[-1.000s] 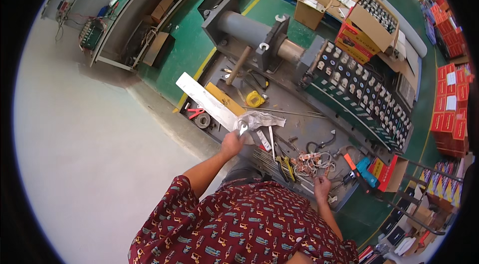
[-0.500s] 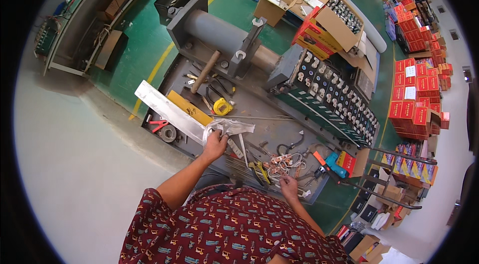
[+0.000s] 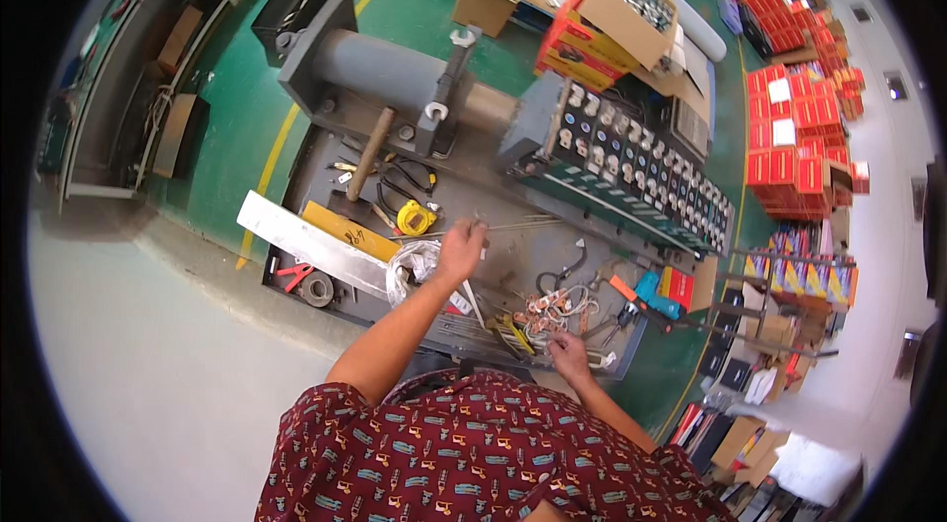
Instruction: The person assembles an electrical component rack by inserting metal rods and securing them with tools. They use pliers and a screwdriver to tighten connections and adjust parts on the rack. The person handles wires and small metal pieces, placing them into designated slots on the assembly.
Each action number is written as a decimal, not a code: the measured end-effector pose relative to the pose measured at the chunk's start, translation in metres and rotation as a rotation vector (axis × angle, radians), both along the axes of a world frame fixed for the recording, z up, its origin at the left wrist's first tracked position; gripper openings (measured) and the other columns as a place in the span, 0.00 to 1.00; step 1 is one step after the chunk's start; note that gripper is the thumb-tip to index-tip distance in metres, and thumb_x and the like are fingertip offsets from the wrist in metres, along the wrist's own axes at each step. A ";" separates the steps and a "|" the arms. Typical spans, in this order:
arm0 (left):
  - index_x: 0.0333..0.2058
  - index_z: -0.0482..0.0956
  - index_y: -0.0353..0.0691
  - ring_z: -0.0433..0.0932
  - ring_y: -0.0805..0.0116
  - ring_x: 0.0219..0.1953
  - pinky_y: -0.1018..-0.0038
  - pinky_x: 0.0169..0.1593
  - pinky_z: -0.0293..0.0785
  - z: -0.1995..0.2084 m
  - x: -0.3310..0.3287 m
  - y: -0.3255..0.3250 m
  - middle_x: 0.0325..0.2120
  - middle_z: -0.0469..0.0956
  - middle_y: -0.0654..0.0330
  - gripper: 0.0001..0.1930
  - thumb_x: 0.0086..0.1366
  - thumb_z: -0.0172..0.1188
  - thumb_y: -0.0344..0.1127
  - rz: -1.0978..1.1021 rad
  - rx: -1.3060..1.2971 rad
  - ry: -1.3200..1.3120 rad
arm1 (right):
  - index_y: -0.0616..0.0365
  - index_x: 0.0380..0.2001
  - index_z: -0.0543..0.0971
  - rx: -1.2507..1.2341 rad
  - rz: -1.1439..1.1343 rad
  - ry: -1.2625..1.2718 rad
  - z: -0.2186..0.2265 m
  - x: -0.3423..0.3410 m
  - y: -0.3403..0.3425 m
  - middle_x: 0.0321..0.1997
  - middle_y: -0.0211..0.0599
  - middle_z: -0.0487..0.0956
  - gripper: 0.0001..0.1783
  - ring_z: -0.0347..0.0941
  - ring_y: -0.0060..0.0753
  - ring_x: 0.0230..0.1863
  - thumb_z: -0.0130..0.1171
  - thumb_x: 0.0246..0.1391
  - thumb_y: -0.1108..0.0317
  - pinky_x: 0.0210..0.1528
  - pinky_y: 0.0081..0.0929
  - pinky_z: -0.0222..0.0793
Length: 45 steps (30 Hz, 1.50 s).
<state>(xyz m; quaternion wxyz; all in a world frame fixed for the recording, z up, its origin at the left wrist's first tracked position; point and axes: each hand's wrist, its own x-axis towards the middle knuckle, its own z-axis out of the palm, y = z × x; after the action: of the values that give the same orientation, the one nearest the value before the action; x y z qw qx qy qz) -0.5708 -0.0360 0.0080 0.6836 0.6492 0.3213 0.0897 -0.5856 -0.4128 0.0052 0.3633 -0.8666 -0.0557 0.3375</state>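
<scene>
My left hand (image 3: 462, 251) hangs over the middle of the metal bench, fingers drawn together; what they hold, if anything, I cannot make out. Below its wrist lies a crumpled clear plastic bag (image 3: 409, 268), apart from the fingers, on the end of a long silver metal bar (image 3: 316, 244). At the bench's near edge my right hand (image 3: 569, 356) has its fingers bent together; anything in them is too small to name. Beside it lie a tangle of white cables with copper-coloured ends (image 3: 562, 310) and yellow-handled pliers (image 3: 515, 335).
A yellow tape measure (image 3: 416, 218), a hammer (image 3: 367, 157) and a yellow bar (image 3: 350, 231) lie toward the left. A grey press-like machine (image 3: 380, 73) and a battery pack (image 3: 631, 167) stand behind. A teal power tool (image 3: 658, 297) lies at the right.
My left hand has let go of the plastic bag and moved right and away from me over the bench. The bag has settled on the bar's end. My right hand keeps nearly its place.
</scene>
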 end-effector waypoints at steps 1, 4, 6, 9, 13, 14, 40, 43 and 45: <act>0.32 0.78 0.31 0.81 0.54 0.27 0.63 0.34 0.74 -0.004 0.007 0.003 0.22 0.79 0.47 0.16 0.64 0.57 0.42 0.002 -0.012 -0.008 | 0.65 0.37 0.80 -0.013 0.049 -0.066 -0.007 -0.009 -0.012 0.25 0.30 0.77 0.09 0.71 0.19 0.24 0.57 0.59 0.68 0.25 0.21 0.67; 0.33 0.78 0.32 0.81 0.50 0.29 0.63 0.36 0.75 -0.023 0.005 0.017 0.23 0.79 0.45 0.13 0.62 0.59 0.40 -0.102 0.147 0.043 | 0.66 0.36 0.80 -0.027 -0.020 0.004 0.012 -0.015 0.005 0.26 0.31 0.79 0.09 0.72 0.20 0.25 0.57 0.58 0.70 0.28 0.23 0.68; 0.34 0.78 0.33 0.81 0.45 0.32 0.59 0.37 0.75 -0.025 0.000 0.018 0.26 0.79 0.42 0.12 0.61 0.59 0.38 -0.202 0.259 0.055 | 0.66 0.36 0.80 0.023 -0.029 -0.088 0.010 -0.014 0.008 0.26 0.32 0.79 0.09 0.73 0.22 0.25 0.58 0.57 0.70 0.28 0.24 0.69; 0.37 0.77 0.32 0.77 0.36 0.40 0.53 0.42 0.74 -0.024 -0.017 0.007 0.32 0.79 0.37 0.10 0.57 0.56 0.30 -0.413 0.317 0.168 | 0.65 0.35 0.81 0.017 -0.017 -0.117 0.010 -0.023 0.011 0.27 0.36 0.81 0.09 0.75 0.25 0.27 0.58 0.56 0.71 0.31 0.25 0.71; 0.38 0.76 0.32 0.77 0.36 0.40 0.51 0.41 0.73 -0.037 -0.031 -0.028 0.31 0.78 0.36 0.11 0.56 0.55 0.29 -0.602 0.429 0.160 | 0.65 0.35 0.81 0.016 -0.113 0.007 0.000 -0.030 0.013 0.27 0.38 0.81 0.08 0.77 0.25 0.28 0.58 0.56 0.71 0.32 0.26 0.73; 0.39 0.75 0.33 0.77 0.36 0.40 0.50 0.42 0.73 -0.036 -0.031 -0.039 0.32 0.78 0.37 0.12 0.56 0.54 0.28 -0.616 0.427 0.204 | 0.66 0.35 0.81 0.044 -0.115 0.011 -0.003 -0.035 0.015 0.27 0.36 0.81 0.08 0.76 0.23 0.26 0.58 0.57 0.72 0.30 0.25 0.72; 0.41 0.71 0.39 0.76 0.47 0.41 0.54 0.47 0.69 -0.047 0.010 0.000 0.34 0.77 0.50 0.08 0.68 0.50 0.36 -0.675 1.060 0.120 | 0.62 0.38 0.82 0.158 -0.458 0.210 0.028 0.002 -0.029 0.28 0.36 0.82 0.10 0.77 0.25 0.26 0.59 0.57 0.67 0.27 0.24 0.72; 0.40 0.70 0.38 0.76 0.44 0.37 0.55 0.43 0.71 -0.025 -0.002 0.003 0.32 0.77 0.48 0.07 0.66 0.53 0.33 -0.759 1.020 -0.002 | 0.62 0.40 0.80 0.392 -0.527 0.380 0.019 0.029 0.002 0.30 0.32 0.81 0.10 0.75 0.19 0.26 0.57 0.61 0.67 0.23 0.18 0.69; 0.39 0.72 0.38 0.76 0.46 0.37 0.56 0.43 0.71 0.003 -0.004 -0.010 0.32 0.76 0.49 0.06 0.65 0.54 0.31 -0.751 0.969 -0.027 | 0.62 0.42 0.79 0.548 -0.602 0.547 0.036 0.055 0.037 0.33 0.33 0.81 0.11 0.78 0.22 0.31 0.56 0.63 0.65 0.27 0.21 0.75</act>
<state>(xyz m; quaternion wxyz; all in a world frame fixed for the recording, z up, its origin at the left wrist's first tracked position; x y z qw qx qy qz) -0.5748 -0.0459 0.0113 0.2994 0.9539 -0.0152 -0.0132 -0.5309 -0.3754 0.0410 0.6608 -0.5964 0.2079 0.4054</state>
